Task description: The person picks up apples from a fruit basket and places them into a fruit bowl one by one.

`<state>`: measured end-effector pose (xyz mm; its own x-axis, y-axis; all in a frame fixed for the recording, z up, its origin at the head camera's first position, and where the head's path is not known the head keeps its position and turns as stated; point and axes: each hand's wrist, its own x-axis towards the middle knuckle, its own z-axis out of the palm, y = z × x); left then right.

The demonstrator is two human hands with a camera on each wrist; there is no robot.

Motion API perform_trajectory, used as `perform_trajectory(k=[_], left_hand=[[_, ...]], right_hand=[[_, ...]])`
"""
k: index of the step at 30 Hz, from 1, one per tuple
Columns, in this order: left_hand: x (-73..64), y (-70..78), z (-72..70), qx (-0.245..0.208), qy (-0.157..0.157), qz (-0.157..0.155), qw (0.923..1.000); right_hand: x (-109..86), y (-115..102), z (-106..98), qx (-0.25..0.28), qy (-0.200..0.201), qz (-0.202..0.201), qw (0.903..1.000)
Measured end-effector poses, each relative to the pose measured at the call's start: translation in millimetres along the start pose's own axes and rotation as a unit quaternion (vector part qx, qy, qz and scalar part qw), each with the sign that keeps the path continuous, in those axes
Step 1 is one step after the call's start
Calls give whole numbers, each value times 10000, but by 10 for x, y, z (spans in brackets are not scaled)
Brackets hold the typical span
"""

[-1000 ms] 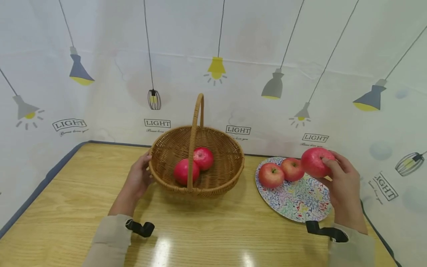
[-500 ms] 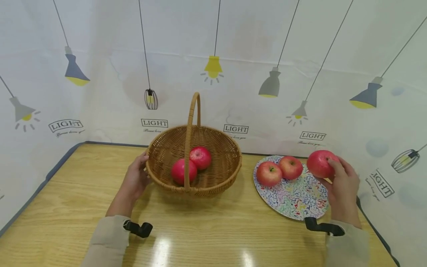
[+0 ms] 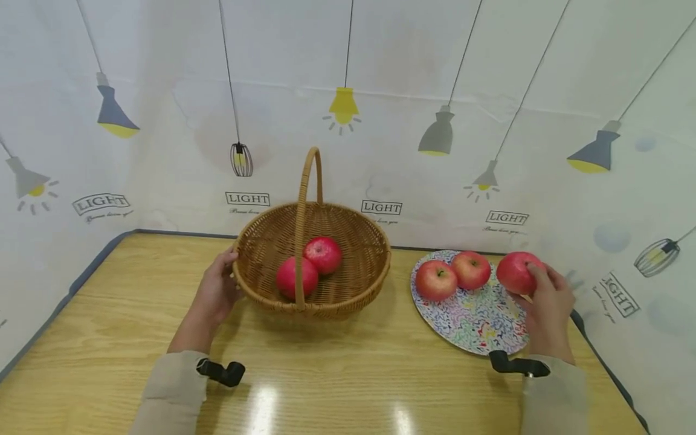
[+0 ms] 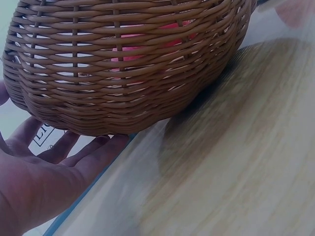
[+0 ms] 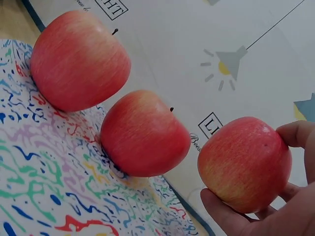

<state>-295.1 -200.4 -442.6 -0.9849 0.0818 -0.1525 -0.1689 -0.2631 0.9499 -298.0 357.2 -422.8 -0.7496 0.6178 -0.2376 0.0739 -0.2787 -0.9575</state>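
While the left fingers grip the basket, an apple sits between the right fingers (pinching it).

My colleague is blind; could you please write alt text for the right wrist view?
Fingers of a bare right hand hold a round, red-and-yellow apple. Beside it, two round red apples rest on a flat white plate with multicoloured squiggles.

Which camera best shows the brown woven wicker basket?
The head view: it shows nearly the whole brown woven wicker basket, arched handle and two round red apples inside included. The left wrist view shows only its outer side, close up, handle out of frame; the right wrist view doesn't show it.
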Motion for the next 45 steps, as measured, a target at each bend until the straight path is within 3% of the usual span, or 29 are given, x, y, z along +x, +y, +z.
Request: perform_trajectory(k=[12, 19, 28, 37, 45], left_hand=[[-3, 3, -9, 46, -20, 27, 10000], [8, 15, 14, 19, -54, 49, 10000], [-2, 14, 3, 51, -109, 111, 9999], [-1, 23, 1, 162, -39, 80, 9998], [6, 10, 6, 172, -63, 108, 9998]], right_hand=[[138, 150, 22, -139, 122, 405, 9990], [166, 231, 28, -780, 334, 231, 9961], [160, 271, 5, -1198, 42, 119, 9927], [129, 274, -1, -2061, 261, -186, 9780], [182, 297, -39, -2335, 140, -213, 9720]])
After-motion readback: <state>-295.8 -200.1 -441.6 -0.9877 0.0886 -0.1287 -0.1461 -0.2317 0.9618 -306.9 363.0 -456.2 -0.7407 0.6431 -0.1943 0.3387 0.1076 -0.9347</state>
